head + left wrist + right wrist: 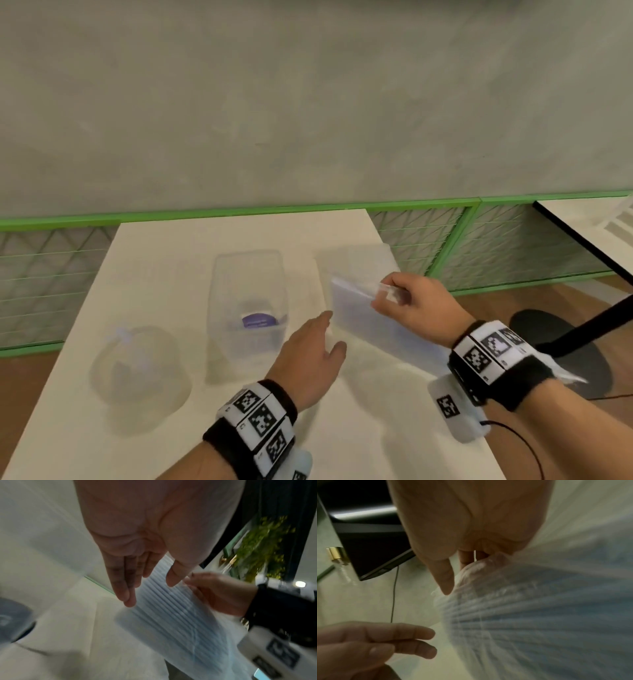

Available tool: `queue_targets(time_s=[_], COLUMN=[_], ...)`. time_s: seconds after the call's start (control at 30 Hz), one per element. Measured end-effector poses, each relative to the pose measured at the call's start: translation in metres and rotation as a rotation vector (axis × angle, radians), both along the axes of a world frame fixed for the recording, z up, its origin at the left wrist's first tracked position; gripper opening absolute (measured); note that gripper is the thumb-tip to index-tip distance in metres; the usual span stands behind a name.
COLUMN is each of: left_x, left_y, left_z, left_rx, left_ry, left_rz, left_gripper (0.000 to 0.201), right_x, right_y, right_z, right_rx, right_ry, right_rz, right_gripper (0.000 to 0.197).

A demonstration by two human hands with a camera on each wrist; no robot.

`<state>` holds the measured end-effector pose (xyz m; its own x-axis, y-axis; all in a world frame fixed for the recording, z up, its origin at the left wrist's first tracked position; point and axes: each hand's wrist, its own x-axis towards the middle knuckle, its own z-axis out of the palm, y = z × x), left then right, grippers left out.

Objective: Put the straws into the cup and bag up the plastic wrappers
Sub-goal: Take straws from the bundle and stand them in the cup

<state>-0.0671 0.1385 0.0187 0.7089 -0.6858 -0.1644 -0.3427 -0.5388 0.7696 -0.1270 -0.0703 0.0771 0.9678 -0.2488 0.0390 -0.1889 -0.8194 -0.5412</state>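
Observation:
A pack of pale blue-white straws [380, 322] in a clear plastic wrapper hangs tilted over the right part of the white table [164, 246]. My right hand [388, 291] pinches the wrapper at its upper corner, thumb on one side [445, 582]. The straw pack [530, 615] fills the right wrist view. My left hand [334, 329] is open with straight fingers, right beside the pack's left edge [171, 615]; contact cannot be told. A clear round cup or dome [137, 370] sits at the left.
A tall clear tub [246, 281] with a purple item [258, 320] inside stands mid-table. A flat clear plastic sheet or bag [356, 260] lies behind the pack. A black table base [561, 342] stands on the floor to the right. A green mesh fence [445, 240] runs behind.

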Motion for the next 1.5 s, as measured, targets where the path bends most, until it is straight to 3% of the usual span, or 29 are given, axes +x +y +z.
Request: queue_targets(time_s=[0.27, 0.47, 0.6, 0.7, 0.8, 0.87, 0.97, 1.03, 1.1, 1.2, 1.27, 1.33, 1.5], left_x=[-0.018, -0.023, -0.024, -0.024, -0.028, -0.032, -0.032, -0.031, -0.029, -0.024, -0.02, -0.021, -0.031], left_y=[0.125, 0.225, 0.277, 0.302, 0.305, 0.3, 0.29, 0.28, 0.277, 0.269, 0.263, 0.254, 0.242], left_z=[0.002, -0.029, -0.052, -0.065, -0.076, -0.082, -0.089, -0.087, -0.086, -0.091, -0.093, -0.088, -0.083], left_rx=[-0.395, -0.416, -0.377, -0.384, -0.274, -0.243, -0.232, -0.252, -0.293, -0.334, -0.333, -0.42, -0.706], left_ry=[0.125, 0.264, 0.277, 0.263, 0.166, 0.195, 0.317, 0.418, 0.491, 0.582, 0.629, 0.739, 0.824], left_rz=[0.278, 0.474, 0.607, 0.725, 0.675, 0.67, 0.707, 0.792, 0.859, 0.864, 0.86, 0.852, 0.817], left_gripper=[0.027, 0.019, 0.021, 0.024, 0.015, 0.008, 0.049, 0.049, 0.035, 0.053, 0.047, 0.03, 0.045], right_x=[-0.025, 0.001, 0.016, 0.01, -0.006, -0.014, -0.025, -0.029, -0.03, -0.024, -0.019, -0.016, -0.016], right_y=[0.101, 0.186, 0.226, 0.216, 0.191, 0.178, 0.156, 0.14, 0.135, 0.138, 0.146, 0.155, 0.151], right_z=[-0.026, -0.079, -0.112, -0.127, -0.129, -0.128, -0.138, -0.15, -0.163, -0.174, -0.172, -0.165, -0.158], right_rx=[0.172, 0.249, 0.103, -0.091, -0.191, -0.175, -0.031, 0.13, 0.326, 0.562, 0.756, 0.938, 1.208], right_ry=[0.02, 0.059, 0.194, 0.357, 0.429, 0.468, 0.499, 0.508, 0.506, 0.479, 0.488, 0.491, 0.428], right_rz=[0.268, 0.41, 0.516, 0.418, 0.256, 0.168, 0.05, -0.036, -0.104, -0.15, -0.205, -0.257, -0.254], right_gripper=[0.004, 0.013, 0.02, 0.04, 0.066, 0.072, 0.091, 0.099, 0.087, 0.051, 0.034, 0.03, 0.036])
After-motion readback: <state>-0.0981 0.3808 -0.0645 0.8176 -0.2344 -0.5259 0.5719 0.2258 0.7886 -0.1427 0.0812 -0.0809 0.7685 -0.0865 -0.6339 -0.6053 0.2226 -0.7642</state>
